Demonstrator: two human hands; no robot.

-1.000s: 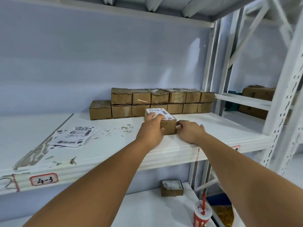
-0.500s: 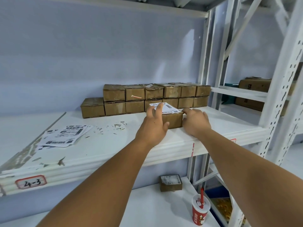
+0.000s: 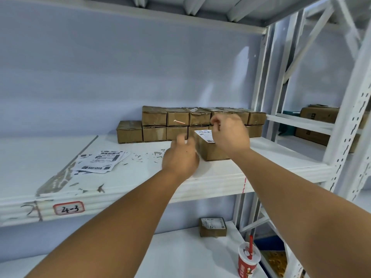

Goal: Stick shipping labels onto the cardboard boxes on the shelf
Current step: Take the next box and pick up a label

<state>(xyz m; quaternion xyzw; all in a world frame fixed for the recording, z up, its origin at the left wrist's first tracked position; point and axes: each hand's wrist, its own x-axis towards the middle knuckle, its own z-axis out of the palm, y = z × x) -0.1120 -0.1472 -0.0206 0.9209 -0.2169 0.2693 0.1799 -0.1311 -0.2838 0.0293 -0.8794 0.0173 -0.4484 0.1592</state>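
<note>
A small cardboard box point(image 3: 212, 151) stands near the front of the white shelf point(image 3: 140, 183), with a white shipping label point(image 3: 203, 135) on its top. My right hand point(image 3: 230, 135) hovers over the box's top with its fingers curled, covering the label's right part. Whether it pinches anything is unclear. My left hand point(image 3: 180, 155) is blurred beside the box's left face, fingers loosely curled and holding nothing. Behind, several unlabelled cardboard boxes point(image 3: 154, 117) are stacked in two rows against the wall. A loose pile of shipping labels point(image 3: 102, 161) lies on the shelf to the left.
Paper scraps litter the shelf between the label pile and the box. A labelled box point(image 3: 212, 227) sits on the lower shelf, with a red paper cup point(image 3: 248, 261) near it. White rack uprights point(image 3: 345, 127) stand at right, larger cartons point(image 3: 319, 115) beyond.
My left hand has come off the label and dropped beside the box's left face. My right hand has risen from the box's right side to over its top.
</note>
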